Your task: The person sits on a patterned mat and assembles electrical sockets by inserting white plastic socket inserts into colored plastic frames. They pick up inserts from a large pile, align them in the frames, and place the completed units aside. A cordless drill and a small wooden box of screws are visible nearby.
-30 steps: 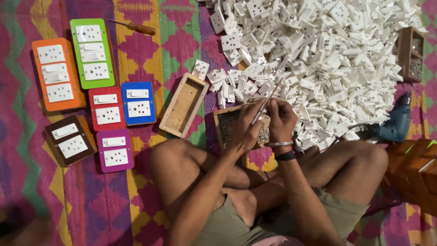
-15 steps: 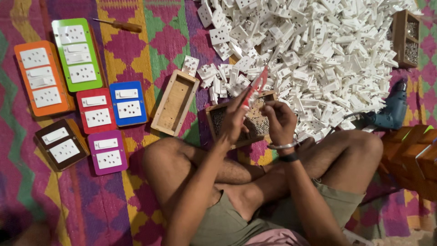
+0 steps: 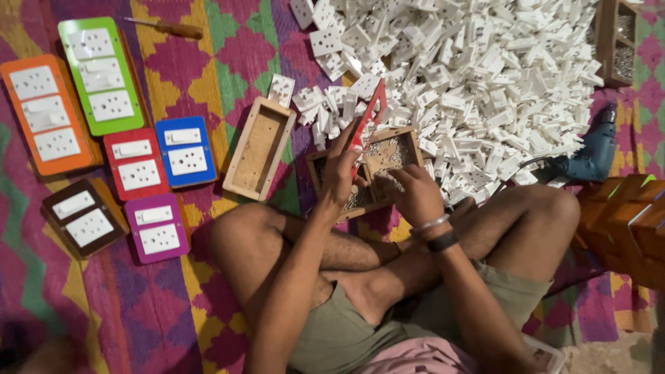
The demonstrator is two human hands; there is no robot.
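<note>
Right hand [image 3: 415,195] dropped into wooden tray [image 3: 398,147], grip unclear; left hand [image 3: 341,166] pinches upright red plate [image 3: 373,111].

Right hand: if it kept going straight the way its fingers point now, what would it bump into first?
The right hand points up and leftward, fingers over the wooden tray of small screws. Going on, it would probably meet the red plate held by the left hand; depth is unclear.

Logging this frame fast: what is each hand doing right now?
Left hand: closed on a red plate, held on edge.
Right hand: fingers down in the wooden tray of small parts; grip cannot be told.
</note>
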